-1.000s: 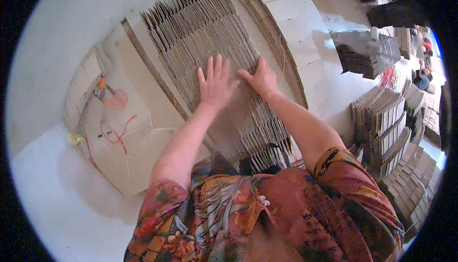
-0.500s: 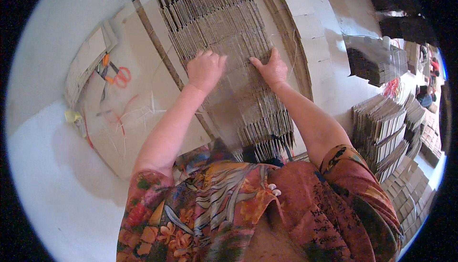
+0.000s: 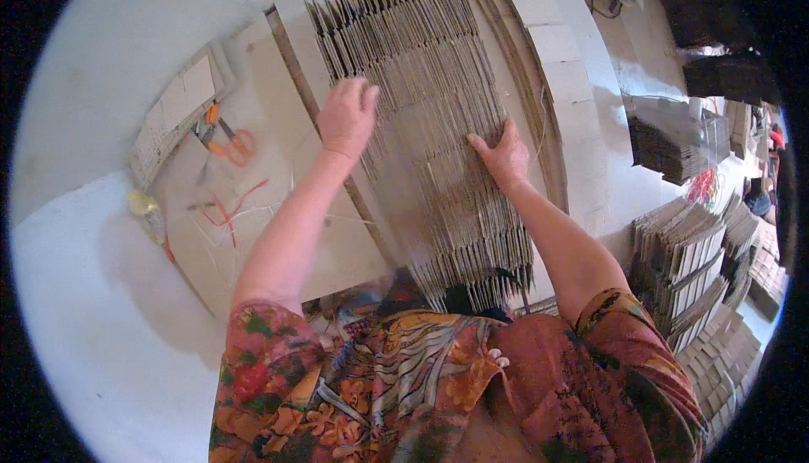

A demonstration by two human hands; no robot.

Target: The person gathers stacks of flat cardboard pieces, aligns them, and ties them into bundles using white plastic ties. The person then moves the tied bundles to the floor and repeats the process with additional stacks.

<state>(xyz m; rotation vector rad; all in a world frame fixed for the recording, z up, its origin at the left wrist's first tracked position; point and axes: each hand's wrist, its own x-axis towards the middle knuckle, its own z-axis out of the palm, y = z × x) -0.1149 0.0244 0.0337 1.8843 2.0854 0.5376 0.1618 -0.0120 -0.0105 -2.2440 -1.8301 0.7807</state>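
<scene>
A long row of flat brown cardboard pieces (image 3: 421, 67), packed on edge with their tips fanned at the far end, stretches toward my body. My left hand (image 3: 345, 117) is at the row's left edge with its fingers curled; whatever they may hold is hidden. On the opposite edge rests my right hand (image 3: 506, 160), thumb spread away from the fingers over the cardboard. Orange-handled scissors (image 3: 238, 147) lie left of the row, with red strips (image 3: 227, 214) and thin pale strings nearby.
A dark narrow strip (image 3: 291, 67) runs along the row's left side. Curved cardboard layers (image 3: 539, 92) flank its right. Farther right stand several cardboard stacks (image 3: 678, 252). A yellow item (image 3: 143, 203) lies at the left edge of the work surface.
My left hand has shifted left and farther away, from the top of the cardboard row to its edge. The right hand sits slightly nearer to me along its edge.
</scene>
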